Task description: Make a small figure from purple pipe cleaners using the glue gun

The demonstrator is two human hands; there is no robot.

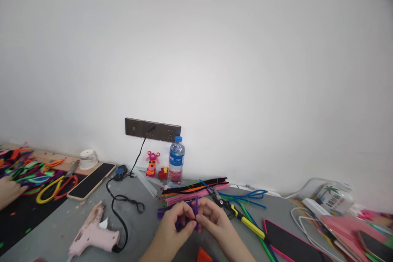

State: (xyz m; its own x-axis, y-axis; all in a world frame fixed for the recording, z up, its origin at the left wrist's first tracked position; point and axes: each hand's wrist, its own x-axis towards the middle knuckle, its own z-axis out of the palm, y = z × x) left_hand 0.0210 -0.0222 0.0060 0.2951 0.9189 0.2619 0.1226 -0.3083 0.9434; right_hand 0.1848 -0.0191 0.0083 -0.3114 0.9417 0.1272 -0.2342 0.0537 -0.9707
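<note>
Head view: both hands meet at the near middle of the tabletop, the left hand and right hand each pinching a purple stem between thumb and fingers — a grip that seems meant for fine control, one hand steadying what the other works. Fuzzy stems lie bundled just beyond, probably to be within easy reach. Pliers rest slantwise to the right, yellow handle towards the near side, which would suit the right hand. On the left a glue gun lies flat, perhaps where its cord allows, the line running towards the far socket. A bottle stands by the wall, likely out of the way — another person's hand is at the far left, its hold unclear
</note>
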